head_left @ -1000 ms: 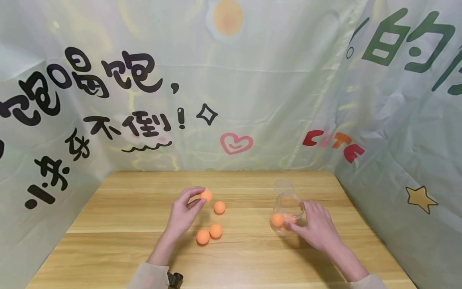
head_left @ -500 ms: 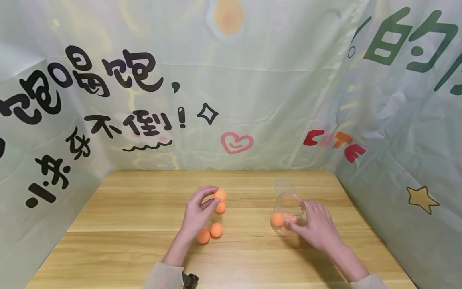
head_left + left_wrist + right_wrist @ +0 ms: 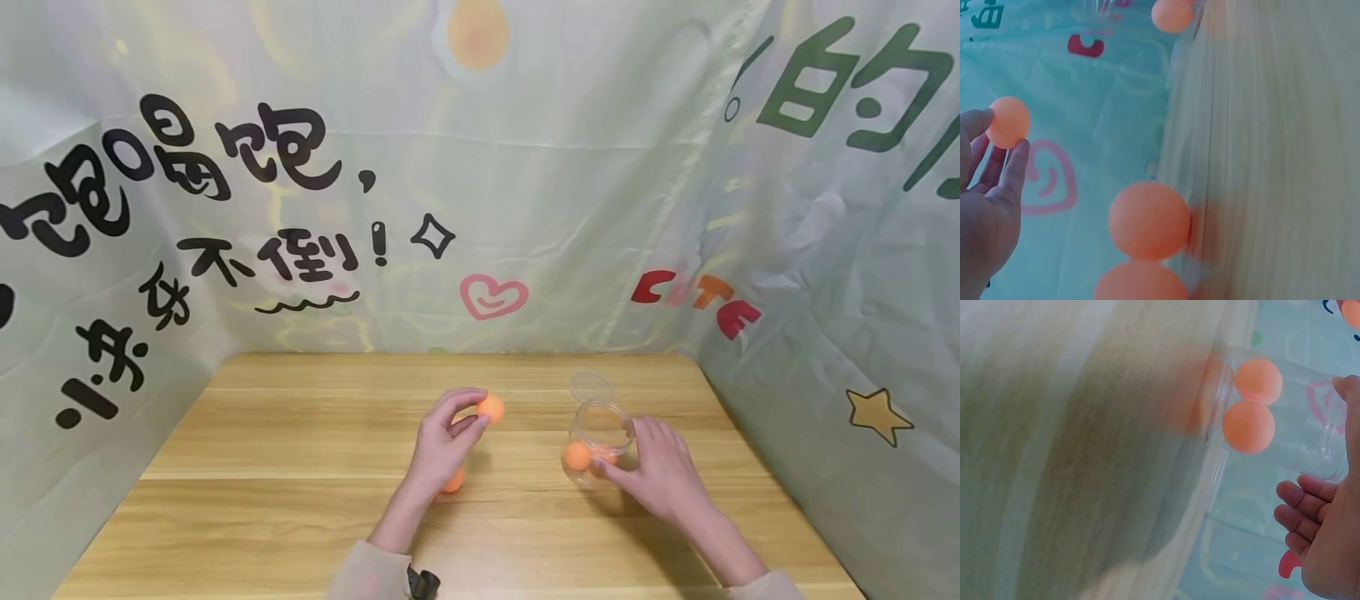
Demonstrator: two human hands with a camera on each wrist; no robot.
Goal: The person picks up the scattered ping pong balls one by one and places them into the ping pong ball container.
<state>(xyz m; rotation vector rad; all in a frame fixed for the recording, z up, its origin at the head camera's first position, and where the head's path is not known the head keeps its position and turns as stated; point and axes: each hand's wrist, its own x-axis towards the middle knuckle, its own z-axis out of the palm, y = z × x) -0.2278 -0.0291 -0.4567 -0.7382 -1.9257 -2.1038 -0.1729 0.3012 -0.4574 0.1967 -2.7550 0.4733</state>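
My left hand [image 3: 444, 442] pinches an orange ping-pong ball [image 3: 491, 408] between thumb and fingertips, raised over the middle of the table. The left wrist view also shows this ball [image 3: 1009, 122] at the fingertips. Below that hand, two more balls [image 3: 1149, 220] [image 3: 1141, 281] lie close together on the table; in the head view the forearm and hand cover most of the loose balls. My right hand [image 3: 662, 471] holds a clear plastic jar [image 3: 1300, 419] near its open rim, thumb on one side and fingers on the other. Inside, two orange balls [image 3: 1259, 381] [image 3: 1249, 427] rest at the bottom.
A clear round lid [image 3: 591, 387] lies just behind the jar on the wooden table [image 3: 247, 500]. Printed fabric [image 3: 570, 208] hangs as walls along the table's back and both sides.
My left hand has carried its ball rightward, toward the jar, passing over the loose balls and now hiding most of them. My right hand and the jar have stayed in place.
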